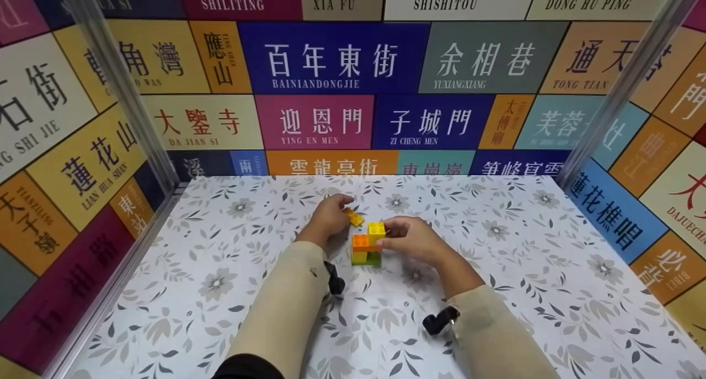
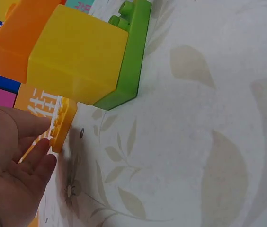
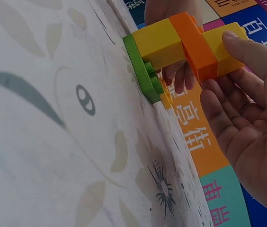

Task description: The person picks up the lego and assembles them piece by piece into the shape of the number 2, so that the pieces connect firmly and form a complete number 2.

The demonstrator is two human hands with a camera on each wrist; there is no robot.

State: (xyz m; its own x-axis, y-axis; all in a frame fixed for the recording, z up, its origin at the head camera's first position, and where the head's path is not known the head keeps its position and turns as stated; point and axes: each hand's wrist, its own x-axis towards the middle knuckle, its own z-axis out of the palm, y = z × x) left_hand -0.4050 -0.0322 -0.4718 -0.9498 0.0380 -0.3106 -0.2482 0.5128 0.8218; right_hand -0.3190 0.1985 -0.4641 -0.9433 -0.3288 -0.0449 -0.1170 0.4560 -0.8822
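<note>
A small toy-brick stack stands on the table: a green base brick (image 3: 140, 71), a yellow block (image 2: 79, 49) on it, an orange brick (image 1: 359, 239) across that and another yellow block (image 1: 376, 230) on top. My right hand (image 1: 416, 238) pinches the top yellow block between thumb and fingers. Left of the stack, my left hand (image 1: 331, 216) has loosely bent fingers (image 2: 38, 147) at a flat yellow-orange brick (image 2: 63, 124) lying on the table. Its fingertips are at the studded side; a firm hold is not visible.
A white table (image 1: 187, 318) with a grey leaf-and-flower print lies under everything. Colourful panels (image 1: 331, 59) with Chinese lettering stand at the back and both sides. A black wrist device (image 1: 441, 319) sits on the right sleeve.
</note>
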